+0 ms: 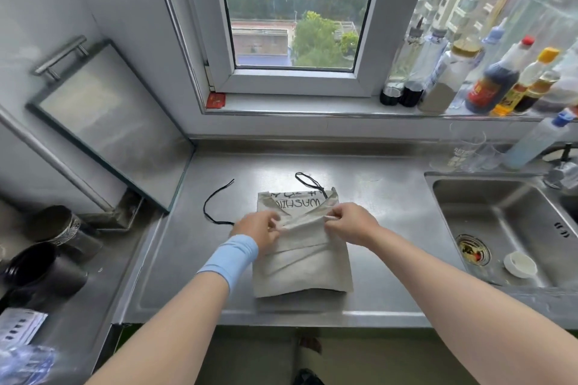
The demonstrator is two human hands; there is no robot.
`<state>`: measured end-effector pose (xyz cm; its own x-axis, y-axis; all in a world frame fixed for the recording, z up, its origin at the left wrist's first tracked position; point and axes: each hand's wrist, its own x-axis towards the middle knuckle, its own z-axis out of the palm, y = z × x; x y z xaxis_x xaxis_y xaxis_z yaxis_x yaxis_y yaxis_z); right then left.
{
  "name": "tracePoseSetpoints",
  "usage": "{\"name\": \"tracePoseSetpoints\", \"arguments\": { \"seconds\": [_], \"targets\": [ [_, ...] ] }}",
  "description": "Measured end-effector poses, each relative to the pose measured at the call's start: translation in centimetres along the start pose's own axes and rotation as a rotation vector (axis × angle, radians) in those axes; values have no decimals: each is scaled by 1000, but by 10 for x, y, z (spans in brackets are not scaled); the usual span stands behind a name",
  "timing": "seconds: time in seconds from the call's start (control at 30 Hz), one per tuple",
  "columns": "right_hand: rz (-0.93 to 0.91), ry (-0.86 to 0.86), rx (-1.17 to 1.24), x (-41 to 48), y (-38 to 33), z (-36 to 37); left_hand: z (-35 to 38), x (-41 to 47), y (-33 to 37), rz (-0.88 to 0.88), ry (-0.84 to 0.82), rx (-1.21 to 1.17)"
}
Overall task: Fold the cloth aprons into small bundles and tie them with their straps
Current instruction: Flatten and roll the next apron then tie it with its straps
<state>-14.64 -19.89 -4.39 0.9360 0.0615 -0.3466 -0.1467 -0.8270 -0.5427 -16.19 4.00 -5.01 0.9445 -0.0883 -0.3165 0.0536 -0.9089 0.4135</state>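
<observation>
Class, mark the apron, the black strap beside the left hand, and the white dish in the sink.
apron [300,262]: head view, creased middle.
black strap [204,206]: head view, its bend.
white dish [519,264]: head view, hollow centre.

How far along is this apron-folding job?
Done: the beige apron already lies folded into a narrow rectangle on the counter. In hand: the left hand and right hand pinch its upper fold. Left: finishing the bundle and tying it; the black straps lie loose.
</observation>
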Motion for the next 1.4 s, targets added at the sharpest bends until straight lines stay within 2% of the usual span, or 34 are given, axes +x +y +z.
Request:
{"name": "tracePoseSetpoints", "arguments": {
  "seconds": [0.07,0.1,0.13,0.2,0.27,0.33,0.47,0.67,0.77,0.9,1.0,1.07,1.13,1.2,1.3,1.4],
  "targets": [
    [82,104,139,19,1,4,7,9,1,29,224,36],
    [132,134,201,28,4,8,12,12,0,29,257,36],
    [173,124,225,36,9,13,19,15,-1,27,220,39],
    [184,3,169,44,18,27,35,20,-7,22,4,87],
    [129,-126,59,48,27,41,51,27,-16,7,-220,144],
    [33,-192,-83,48,34,53,63,32,-24,-12,-337,157],
    [-143,-171,-313,52,44,63,73,47,-26,13,-254,217],
    [-269,-183,-408,67,48,65,71,69,-27,119,-212,444],
    [-259,-196,-319,71,51,63,68,74,-26,191,-181,507],
    [-149,-287,-93,77,54,54,70,79,-22,243,-207,473],
    [-93,-294,26,81,49,46,68,90,-21,249,-207,458],
    [-62,-283,122,82,50,41,61,98,-15,185,-194,370],
    [-15,-267,199,84,53,39,49,108,-8,39,-121,163],
    [42,-182,245,87,53,38,38,120,-5,-54,-71,15],
    [141,54,266,100,48,36,30,135,-7,-74,-85,-50],
    [219,128,219,112,44,38,37,141,-10,-80,116,-86]
  ]
}}
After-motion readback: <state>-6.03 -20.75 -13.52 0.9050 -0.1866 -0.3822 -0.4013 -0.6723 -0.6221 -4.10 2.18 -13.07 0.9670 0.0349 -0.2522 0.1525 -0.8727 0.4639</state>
